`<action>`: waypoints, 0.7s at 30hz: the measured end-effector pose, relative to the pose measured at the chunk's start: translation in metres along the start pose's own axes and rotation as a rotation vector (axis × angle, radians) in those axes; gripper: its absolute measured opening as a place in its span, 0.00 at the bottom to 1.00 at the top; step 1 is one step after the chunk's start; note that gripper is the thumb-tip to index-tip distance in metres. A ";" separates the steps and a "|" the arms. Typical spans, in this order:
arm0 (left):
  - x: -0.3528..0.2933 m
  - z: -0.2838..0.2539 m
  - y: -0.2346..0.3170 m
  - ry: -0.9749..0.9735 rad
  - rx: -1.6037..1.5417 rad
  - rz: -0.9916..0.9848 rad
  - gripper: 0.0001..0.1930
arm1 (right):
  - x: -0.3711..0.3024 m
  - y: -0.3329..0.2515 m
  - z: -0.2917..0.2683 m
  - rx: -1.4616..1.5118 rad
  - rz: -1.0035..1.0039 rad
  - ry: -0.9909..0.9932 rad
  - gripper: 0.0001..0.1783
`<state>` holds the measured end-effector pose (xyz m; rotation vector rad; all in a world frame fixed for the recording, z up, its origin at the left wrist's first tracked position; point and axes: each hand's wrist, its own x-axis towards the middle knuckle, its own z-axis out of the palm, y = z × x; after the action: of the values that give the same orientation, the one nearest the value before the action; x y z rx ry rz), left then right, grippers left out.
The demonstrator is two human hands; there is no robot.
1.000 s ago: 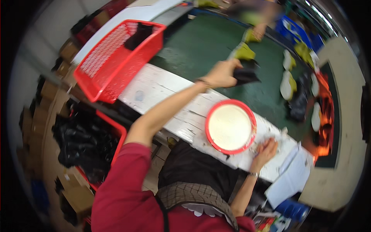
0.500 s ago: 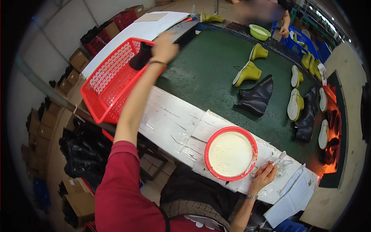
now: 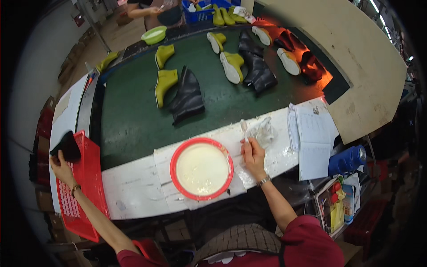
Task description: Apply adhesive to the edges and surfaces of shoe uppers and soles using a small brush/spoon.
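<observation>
Two hands work apart: the left hand (image 3: 61, 167) has swung out from the conveyor and now grips a black boot piece (image 3: 66, 146) over the red basket (image 3: 89, 187). The right hand (image 3: 253, 153) stays closed around a small brush (image 3: 243, 129), beside the red bowl (image 3: 202, 168) of pale glue.

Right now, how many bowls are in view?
2. A red basin of white liquid sits on the white bench beside the right hand, which holds a brush. A green bowl stands at the belt's far end. The left hand grips a black piece. Others may be hidden.
</observation>
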<state>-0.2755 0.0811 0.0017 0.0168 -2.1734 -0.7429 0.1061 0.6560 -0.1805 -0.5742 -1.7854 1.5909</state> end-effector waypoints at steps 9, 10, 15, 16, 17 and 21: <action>-0.254 -0.055 0.075 -0.223 -0.826 -0.345 0.13 | 0.014 -0.027 -0.010 0.232 0.178 -0.154 0.13; -0.282 -0.055 0.070 -0.291 -0.838 -0.489 0.13 | 0.014 -0.038 -0.016 0.118 0.150 -0.203 0.12; -0.340 -0.099 0.035 -0.479 -0.842 -0.790 0.19 | 0.010 -0.091 -0.027 -0.566 -0.337 -0.316 0.10; -0.337 -0.109 0.032 -0.413 -0.534 -0.685 0.22 | 0.008 -0.098 -0.026 -0.668 -0.316 -0.363 0.09; -0.331 -0.116 0.032 -0.336 -0.254 -0.598 0.24 | 0.006 -0.103 -0.025 -0.765 -0.305 -0.406 0.09; -0.286 -0.109 0.050 -0.296 -0.313 -0.276 0.26 | 0.000 -0.117 -0.020 -0.871 -0.391 -0.429 0.09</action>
<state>0.0037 0.1401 -0.1205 0.0480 -2.3334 -1.3083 0.1335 0.6508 -0.0651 -0.2186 -2.7128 0.6423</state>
